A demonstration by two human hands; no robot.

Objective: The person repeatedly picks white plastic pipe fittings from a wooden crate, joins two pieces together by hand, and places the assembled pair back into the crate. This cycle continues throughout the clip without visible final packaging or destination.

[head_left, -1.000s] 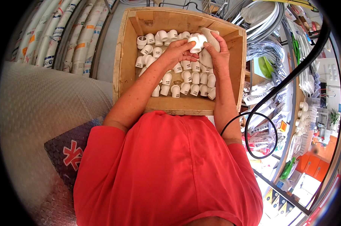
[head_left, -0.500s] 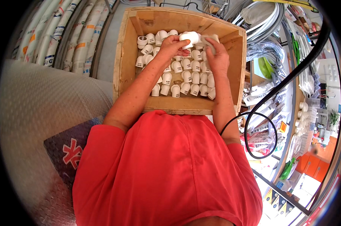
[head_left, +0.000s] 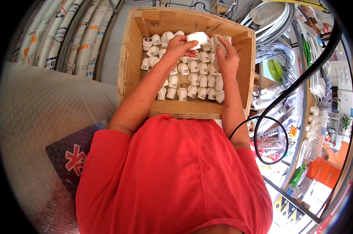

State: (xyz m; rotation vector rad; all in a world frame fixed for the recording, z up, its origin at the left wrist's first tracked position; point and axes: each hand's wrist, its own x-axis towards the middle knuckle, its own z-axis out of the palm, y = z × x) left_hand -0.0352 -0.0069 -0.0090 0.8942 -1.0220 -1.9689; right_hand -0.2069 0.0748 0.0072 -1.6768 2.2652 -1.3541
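Note:
My left hand [head_left: 180, 46] grips a white plastic pipe elbow [head_left: 197, 38] between thumb and fingers, above a wooden box [head_left: 125, 66]. To its right, my right hand [head_left: 227, 58] is closed on a folded beige cloth [head_left: 218, 43], which hangs down past the fingers. Elbow and cloth are a short way apart. Beneath both hands, several more white pipe elbows [head_left: 183, 69] lie in rough rows on the floor of the box. Part of those rows is covered by my hands and forearms.
Long wrapped pipes [head_left: 85, 46] stand at the far left. Bubble wrap [head_left: 48, 101] spreads beside the box. Coiled grey hoses [head_left: 276, 23] and shelves of bagged goods line the right. A black cable [head_left: 301, 80] loops in front of the right side.
The cloth in my right hand has moved away from the elbow, to the right, and shows more clearly. My left hand holds the elbow in nearly the same place.

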